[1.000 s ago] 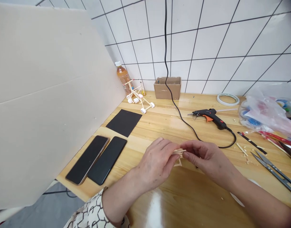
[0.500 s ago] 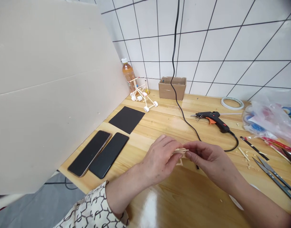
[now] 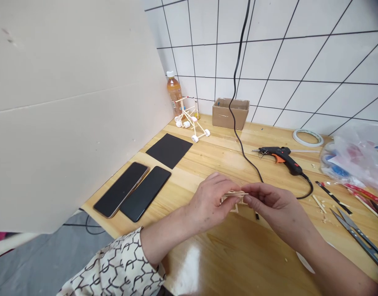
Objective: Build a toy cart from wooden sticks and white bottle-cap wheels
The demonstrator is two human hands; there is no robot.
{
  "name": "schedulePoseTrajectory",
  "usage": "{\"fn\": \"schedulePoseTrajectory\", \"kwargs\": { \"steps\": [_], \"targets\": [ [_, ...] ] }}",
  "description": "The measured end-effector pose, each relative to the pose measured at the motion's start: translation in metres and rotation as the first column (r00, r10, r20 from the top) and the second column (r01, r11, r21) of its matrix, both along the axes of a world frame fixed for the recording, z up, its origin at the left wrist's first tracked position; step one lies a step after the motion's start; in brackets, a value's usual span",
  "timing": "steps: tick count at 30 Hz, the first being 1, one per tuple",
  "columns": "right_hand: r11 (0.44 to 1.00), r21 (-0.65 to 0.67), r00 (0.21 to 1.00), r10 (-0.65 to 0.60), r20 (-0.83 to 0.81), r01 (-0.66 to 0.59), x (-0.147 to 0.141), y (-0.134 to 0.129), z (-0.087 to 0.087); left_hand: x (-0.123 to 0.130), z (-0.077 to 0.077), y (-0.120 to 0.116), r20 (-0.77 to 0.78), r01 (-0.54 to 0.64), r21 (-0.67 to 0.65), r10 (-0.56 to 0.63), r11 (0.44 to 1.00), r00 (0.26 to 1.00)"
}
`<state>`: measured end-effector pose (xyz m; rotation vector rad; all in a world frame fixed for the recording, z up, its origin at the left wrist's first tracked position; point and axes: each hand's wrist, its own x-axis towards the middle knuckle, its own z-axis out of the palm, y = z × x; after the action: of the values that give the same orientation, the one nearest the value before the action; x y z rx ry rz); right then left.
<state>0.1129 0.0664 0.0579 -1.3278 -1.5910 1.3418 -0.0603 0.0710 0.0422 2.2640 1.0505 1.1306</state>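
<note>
Between both hands, above the front part of the table, is a small frame of thin wooden sticks [image 3: 235, 194]. My left hand [image 3: 209, 199] pinches its left part between thumb and fingers. At its right end, the thumb and fingertips of my right hand [image 3: 270, 203] grip the sticks. Small square wooden openings show below the fingers; the rest of the piece is hidden by the hands. A black glue gun [image 3: 281, 157] with an orange trigger lies beyond my right hand.
Two phones [image 3: 145, 193] and a black sheet [image 3: 169, 150] lie left. Behind stand a wheeled stick model [image 3: 189, 117], a bottle [image 3: 174, 92] and a cardboard box [image 3: 230, 114]. A black cable [image 3: 238, 127] hangs down. Scissors [image 3: 358, 236], tape [image 3: 308, 137] and plastic bags [image 3: 358, 154] lie right.
The view has shifted slightly, so the background sits a little further right. Both hands keep their grip on the stick frame, and slightly more of its left side shows.
</note>
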Motion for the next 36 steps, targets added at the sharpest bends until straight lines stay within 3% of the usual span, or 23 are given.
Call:
{"fn": "schedulePoseTrajectory", "kwargs": {
  "steps": [27,36],
  "targets": [
    [0.997,0.071,0.995,-0.035,0.091,0.029,0.003,-0.001,-0.011,-0.002,-0.007,0.007,0.063,0.027,0.017,-0.028,1.0,0.998],
    [0.997,0.062,0.997,-0.053,0.05,0.05,0.001,0.0,-0.007,-0.001,-0.005,0.007,0.057,0.048,0.019,-0.049,0.999,0.997]
  ]
}}
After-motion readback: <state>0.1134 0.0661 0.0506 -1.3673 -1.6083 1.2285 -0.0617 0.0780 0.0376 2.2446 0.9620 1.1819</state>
